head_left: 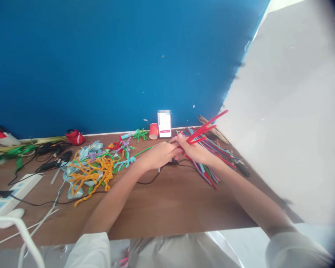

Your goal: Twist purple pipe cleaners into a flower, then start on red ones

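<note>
Both of my hands meet above the brown table point(167, 201) near the blue wall. My right hand point(197, 150) is closed round a few red pipe cleaners point(205, 128) that fan up and to the right. My left hand point(160, 153) is closed against their lower ends, fingers pinched beside the right hand. Just right of the hands a pile of multicoloured pipe cleaners point(212, 160) lies on the table.
A heap of orange, pale blue and green pipe cleaner shapes point(93, 169) lies at the left. A phone point(164, 124) and a red cup point(153, 130) stand against the wall. A power strip point(12, 191), black cables point(50, 163) and a red object point(75, 137) lie at the far left.
</note>
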`<move>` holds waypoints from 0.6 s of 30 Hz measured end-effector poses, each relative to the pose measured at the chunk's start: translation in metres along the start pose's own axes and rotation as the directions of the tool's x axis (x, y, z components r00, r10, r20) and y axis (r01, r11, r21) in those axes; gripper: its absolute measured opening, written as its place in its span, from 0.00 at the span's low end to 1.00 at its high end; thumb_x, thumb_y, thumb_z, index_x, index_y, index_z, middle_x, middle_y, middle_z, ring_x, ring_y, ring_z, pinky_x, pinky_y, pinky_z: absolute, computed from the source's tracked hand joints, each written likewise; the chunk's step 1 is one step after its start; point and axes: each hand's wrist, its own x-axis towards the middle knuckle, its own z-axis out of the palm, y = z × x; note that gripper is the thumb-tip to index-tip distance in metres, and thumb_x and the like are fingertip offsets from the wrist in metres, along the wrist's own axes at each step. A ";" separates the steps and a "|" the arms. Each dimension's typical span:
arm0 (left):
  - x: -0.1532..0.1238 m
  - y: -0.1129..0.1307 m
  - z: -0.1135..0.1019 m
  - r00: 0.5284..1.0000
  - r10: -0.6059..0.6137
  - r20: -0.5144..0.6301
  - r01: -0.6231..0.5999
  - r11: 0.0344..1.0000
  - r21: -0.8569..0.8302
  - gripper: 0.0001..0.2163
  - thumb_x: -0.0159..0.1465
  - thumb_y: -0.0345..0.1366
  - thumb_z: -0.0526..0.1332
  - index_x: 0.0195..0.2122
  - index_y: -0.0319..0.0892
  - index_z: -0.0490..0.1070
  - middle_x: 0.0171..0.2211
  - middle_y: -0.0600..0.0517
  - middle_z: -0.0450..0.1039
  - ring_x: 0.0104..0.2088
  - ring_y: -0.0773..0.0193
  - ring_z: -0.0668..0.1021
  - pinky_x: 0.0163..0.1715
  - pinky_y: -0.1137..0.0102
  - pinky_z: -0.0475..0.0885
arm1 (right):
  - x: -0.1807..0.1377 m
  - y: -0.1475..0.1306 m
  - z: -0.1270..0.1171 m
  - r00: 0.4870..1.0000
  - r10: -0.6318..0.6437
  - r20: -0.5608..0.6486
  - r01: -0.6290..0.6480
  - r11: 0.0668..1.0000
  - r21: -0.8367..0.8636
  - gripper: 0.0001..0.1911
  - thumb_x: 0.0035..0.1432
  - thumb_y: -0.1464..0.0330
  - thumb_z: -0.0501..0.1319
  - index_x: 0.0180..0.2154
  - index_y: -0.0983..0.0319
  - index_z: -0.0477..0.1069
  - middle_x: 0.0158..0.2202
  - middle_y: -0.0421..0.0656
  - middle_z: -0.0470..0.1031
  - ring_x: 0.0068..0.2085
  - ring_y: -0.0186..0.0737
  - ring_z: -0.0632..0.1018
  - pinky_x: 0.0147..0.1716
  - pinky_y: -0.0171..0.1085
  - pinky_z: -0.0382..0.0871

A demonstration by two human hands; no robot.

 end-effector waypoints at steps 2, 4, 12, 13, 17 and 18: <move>-0.001 0.000 -0.004 1.000 0.002 0.002 -0.002 1.000 0.028 0.17 0.73 0.39 0.49 0.38 0.41 0.78 0.38 0.50 0.80 0.30 0.66 0.77 0.32 0.72 0.68 | 0.001 0.002 0.000 1.000 -0.003 0.011 0.003 1.000 0.002 0.38 0.67 0.40 0.42 0.42 0.63 0.75 0.26 0.43 0.76 0.30 0.38 0.78 0.31 0.37 0.72; -0.004 0.002 -0.010 0.999 -0.024 -0.023 0.026 0.996 0.088 0.16 0.72 0.38 0.52 0.39 0.42 0.80 0.35 0.49 0.80 0.31 0.64 0.78 0.32 0.71 0.67 | 0.001 0.004 0.000 0.999 -0.010 0.034 0.010 1.000 -0.002 0.37 0.67 0.40 0.43 0.39 0.63 0.75 0.30 0.45 0.78 0.33 0.39 0.78 0.33 0.37 0.72; -0.010 0.013 -0.018 0.989 -0.072 -0.131 0.114 0.929 0.352 0.16 0.69 0.41 0.56 0.36 0.42 0.83 0.31 0.45 0.81 0.31 0.59 0.77 0.28 0.68 0.58 | 0.001 0.003 -0.004 1.000 -0.006 0.012 0.007 0.994 -0.108 0.27 0.68 0.46 0.53 0.32 0.62 0.72 0.30 0.42 0.75 0.32 0.37 0.76 0.32 0.36 0.71; -0.010 0.013 -0.018 0.990 -0.072 -0.122 0.110 0.931 0.348 0.16 0.69 0.42 0.56 0.35 0.42 0.83 0.30 0.46 0.81 0.29 0.60 0.76 0.28 0.68 0.57 | 0.000 0.002 -0.005 1.000 -0.013 0.005 0.013 0.994 -0.110 0.27 0.68 0.46 0.53 0.33 0.62 0.73 0.30 0.42 0.76 0.32 0.37 0.77 0.33 0.36 0.71; -0.012 0.010 -0.024 0.996 -0.087 -0.013 0.087 0.958 0.274 0.15 0.69 0.43 0.58 0.31 0.41 0.80 0.25 0.50 0.77 0.24 0.65 0.71 0.26 0.69 0.55 | 0.001 0.005 -0.007 0.997 -0.001 -0.083 -0.003 0.999 -0.047 0.29 0.68 0.45 0.52 0.36 0.62 0.77 0.31 0.45 0.80 0.32 0.38 0.79 0.32 0.36 0.72; -0.012 0.010 -0.026 0.996 -0.086 0.006 0.081 0.962 0.262 0.16 0.69 0.43 0.57 0.31 0.41 0.79 0.25 0.50 0.77 0.23 0.66 0.71 0.26 0.69 0.55 | 0.002 0.006 -0.007 0.993 0.016 -0.120 -0.021 0.999 -0.043 0.31 0.68 0.44 0.51 0.35 0.63 0.77 0.30 0.45 0.80 0.31 0.38 0.79 0.31 0.36 0.71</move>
